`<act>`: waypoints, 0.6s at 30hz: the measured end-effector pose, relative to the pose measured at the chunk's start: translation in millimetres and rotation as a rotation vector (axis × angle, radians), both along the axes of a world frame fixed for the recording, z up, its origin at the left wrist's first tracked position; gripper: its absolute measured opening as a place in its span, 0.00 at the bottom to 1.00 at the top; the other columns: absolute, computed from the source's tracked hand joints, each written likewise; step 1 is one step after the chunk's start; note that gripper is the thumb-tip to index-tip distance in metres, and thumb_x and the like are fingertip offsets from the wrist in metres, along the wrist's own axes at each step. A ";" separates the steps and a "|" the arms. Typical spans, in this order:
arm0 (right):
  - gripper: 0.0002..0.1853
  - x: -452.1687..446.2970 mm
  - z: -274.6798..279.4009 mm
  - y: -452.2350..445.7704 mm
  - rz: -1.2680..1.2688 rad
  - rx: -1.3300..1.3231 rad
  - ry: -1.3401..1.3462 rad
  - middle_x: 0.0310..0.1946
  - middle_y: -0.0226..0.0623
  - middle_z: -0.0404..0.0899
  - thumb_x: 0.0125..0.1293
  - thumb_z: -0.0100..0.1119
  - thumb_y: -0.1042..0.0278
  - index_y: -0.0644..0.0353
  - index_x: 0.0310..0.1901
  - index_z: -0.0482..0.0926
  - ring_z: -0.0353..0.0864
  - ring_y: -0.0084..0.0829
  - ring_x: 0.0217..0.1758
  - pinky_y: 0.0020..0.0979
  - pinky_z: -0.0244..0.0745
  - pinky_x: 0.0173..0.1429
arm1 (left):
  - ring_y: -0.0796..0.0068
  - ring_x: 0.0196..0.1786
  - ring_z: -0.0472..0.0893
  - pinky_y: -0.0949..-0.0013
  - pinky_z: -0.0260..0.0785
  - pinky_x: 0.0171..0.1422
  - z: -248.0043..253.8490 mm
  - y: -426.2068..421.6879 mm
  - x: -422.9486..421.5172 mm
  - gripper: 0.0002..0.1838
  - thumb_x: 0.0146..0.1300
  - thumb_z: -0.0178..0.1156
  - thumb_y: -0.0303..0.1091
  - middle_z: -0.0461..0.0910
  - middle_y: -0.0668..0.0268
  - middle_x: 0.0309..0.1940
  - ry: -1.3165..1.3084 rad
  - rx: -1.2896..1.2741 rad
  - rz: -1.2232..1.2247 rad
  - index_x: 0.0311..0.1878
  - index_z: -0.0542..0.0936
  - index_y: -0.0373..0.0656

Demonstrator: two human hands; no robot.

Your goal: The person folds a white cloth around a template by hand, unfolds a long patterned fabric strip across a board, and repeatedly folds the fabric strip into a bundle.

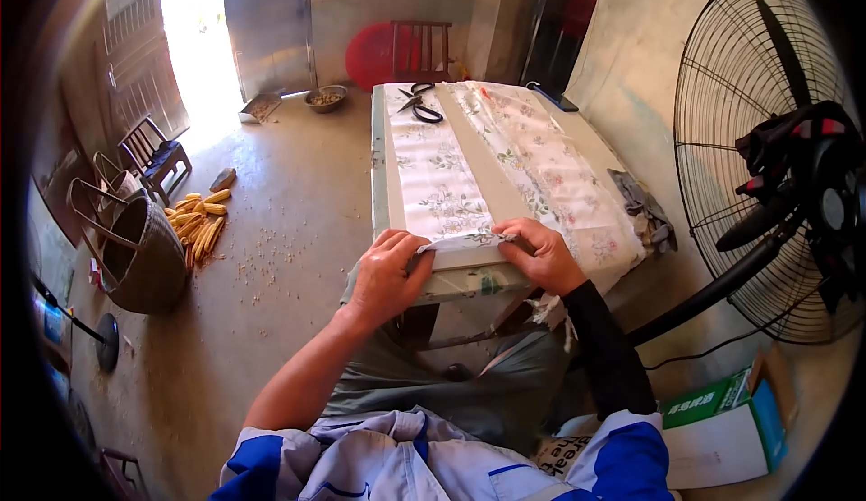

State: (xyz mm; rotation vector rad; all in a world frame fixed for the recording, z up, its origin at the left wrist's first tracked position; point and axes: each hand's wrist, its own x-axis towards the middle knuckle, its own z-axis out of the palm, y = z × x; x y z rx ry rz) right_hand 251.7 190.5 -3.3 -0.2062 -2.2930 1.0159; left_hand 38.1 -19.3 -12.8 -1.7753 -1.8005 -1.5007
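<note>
A strip of white floral cloth (439, 163) lies lengthwise on the table, its near end folded over at the table's front edge. My left hand (388, 271) pinches the left corner of that fold between thumb and fingers. At the right corner of the same fold, my right hand (541, 256) has its thumb and fingers closed on the cloth. Black-handled scissors (420, 104) lie partly open on the strip's far end. To the right is a wider floral cloth (550, 158), spread out and hanging over the table's near right side.
A large black fan (767, 158) stands close on the right. A phone (552, 96) and a crumpled grey cloth (642, 208) lie along the table's right side. Woven basket (144, 257) and corn cobs (197, 221) are on the floor at left; a green-and-white box (722, 429) sits lower right.
</note>
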 end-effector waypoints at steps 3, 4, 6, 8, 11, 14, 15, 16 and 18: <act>0.08 -3.1 5.1 -0.9 -0.164 -0.144 -0.159 0.45 0.37 0.90 0.74 0.70 0.70 0.62 0.50 0.84 0.86 0.23 0.45 0.28 0.81 0.53 | 0.49 0.48 0.85 0.52 0.78 0.54 -2.2 0.0 0.2 0.07 0.67 0.69 0.27 0.88 0.55 0.39 0.012 0.014 0.046 0.46 0.85 0.38; 0.09 -6.3 8.1 -2.0 -0.180 -0.122 -0.147 0.42 0.37 0.90 0.75 0.70 0.70 0.63 0.51 0.84 0.84 0.22 0.43 0.28 0.81 0.50 | 0.49 0.47 0.85 0.52 0.78 0.54 -3.5 0.2 0.2 0.09 0.67 0.69 0.28 0.88 0.55 0.38 0.010 0.000 0.068 0.48 0.85 0.38; 0.10 -14.6 11.8 -5.9 -0.211 -0.082 -0.124 0.38 0.36 0.89 0.75 0.69 0.68 0.64 0.52 0.83 0.81 0.19 0.38 0.28 0.80 0.46 | 0.50 0.45 0.84 0.52 0.77 0.53 -6.0 -0.4 -0.1 0.13 0.67 0.69 0.29 0.87 0.55 0.37 0.004 -0.031 0.112 0.53 0.84 0.38; 0.13 -23.8 2.9 -4.5 -0.254 -0.059 -0.056 0.36 0.35 0.88 0.75 0.70 0.68 0.66 0.54 0.82 0.80 0.19 0.35 0.28 0.79 0.43 | 0.50 0.44 0.84 0.53 0.76 0.53 -5.5 1.5 1.1 0.18 0.67 0.70 0.30 0.87 0.56 0.35 0.022 -0.006 0.150 0.58 0.82 0.38; 0.18 -27.7 -3.7 -5.5 -0.303 -0.024 -0.023 0.35 0.35 0.88 0.74 0.71 0.67 0.67 0.58 0.80 0.80 0.20 0.32 0.29 0.79 0.41 | 0.52 0.43 0.83 0.53 0.76 0.54 -5.3 2.6 -0.2 0.23 0.66 0.70 0.31 0.86 0.58 0.33 0.011 -0.032 0.177 0.63 0.80 0.37; 0.21 -27.9 -5.6 -10.0 -0.340 0.024 -0.016 0.34 0.36 0.88 0.73 0.71 0.66 0.68 0.61 0.79 0.81 0.22 0.31 0.29 0.80 0.40 | 0.55 0.42 0.83 0.54 0.76 0.53 -6.1 2.4 -1.7 0.25 0.66 0.71 0.31 0.85 0.60 0.33 -0.003 -0.069 0.192 0.65 0.79 0.36; 0.21 -27.8 -4.2 -12.1 -0.351 0.044 -0.011 0.34 0.36 0.88 0.73 0.72 0.66 0.68 0.61 0.79 0.82 0.23 0.31 0.29 0.80 0.40 | 0.56 0.42 0.83 0.54 0.76 0.52 -5.2 2.8 -2.0 0.26 0.66 0.71 0.30 0.85 0.61 0.33 -0.004 -0.075 0.197 0.66 0.79 0.36; 0.22 -28.2 -2.4 -13.3 -0.367 0.060 -0.017 0.34 0.35 0.87 0.73 0.72 0.67 0.68 0.62 0.78 0.80 0.21 0.31 0.28 0.79 0.40 | 0.56 0.42 0.83 0.54 0.76 0.52 -5.0 4.4 -2.2 0.26 0.66 0.71 0.30 0.85 0.62 0.32 -0.004 -0.079 0.207 0.66 0.79 0.36; 0.23 -30.1 -3.5 -17.1 -0.402 0.081 -0.029 0.33 0.32 0.86 0.73 0.73 0.68 0.68 0.63 0.78 0.76 0.17 0.31 0.25 0.77 0.39 | 0.57 0.42 0.83 0.54 0.76 0.53 -7.7 5.6 -1.4 0.26 0.65 0.71 0.30 0.85 0.63 0.31 -0.002 -0.098 0.222 0.66 0.79 0.36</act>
